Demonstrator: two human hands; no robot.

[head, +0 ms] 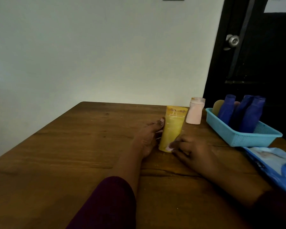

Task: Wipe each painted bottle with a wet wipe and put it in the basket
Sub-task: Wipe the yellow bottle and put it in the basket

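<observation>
A yellow painted bottle [172, 128] stands cap-down on the wooden table [73, 154], a little right of the middle. My left hand [146, 138] grips its left side, thumb up against it. My right hand [191, 151] touches the bottle's lower right edge with its fingertips; whether it holds a wipe is unclear. Behind the yellow bottle stands a pink painted bottle [194, 113]. The blue basket [248, 139] at the right holds three blue painted bottles [249, 114] and a pale yellowish one [218, 105].
A blue pack of wet wipes [276, 164] lies at the table's right edge, in front of the basket. A dark door with a metal knob [232, 40] stands behind the basket. A pale wall runs along the table's far side.
</observation>
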